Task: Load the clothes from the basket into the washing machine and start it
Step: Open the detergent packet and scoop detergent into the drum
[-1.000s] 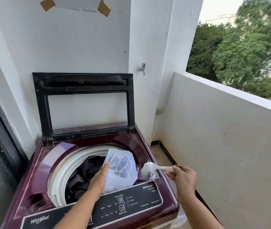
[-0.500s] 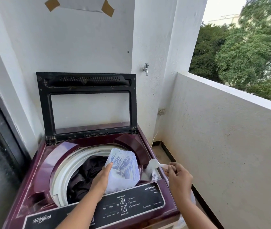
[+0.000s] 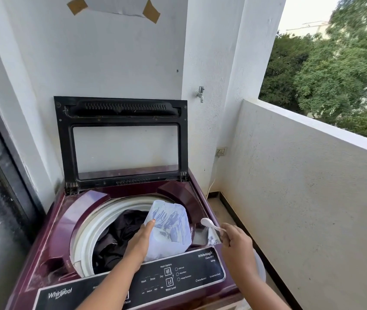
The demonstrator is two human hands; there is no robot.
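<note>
The washing machine (image 3: 102, 253) stands with its lid (image 3: 122, 139) up, and dark clothes (image 3: 119, 236) lie in the drum just left of the left hand (image 3: 141, 240). They look soft, limp and light, so a bunched handful would be the place to grab. That hand is clamped on a translucent plastic tub (image 3: 169, 229), stiff but probably slippery. The right hand (image 3: 236, 245) pinches 1 small white scoop (image 3: 211, 224), its bowl just right of the tub.
</note>
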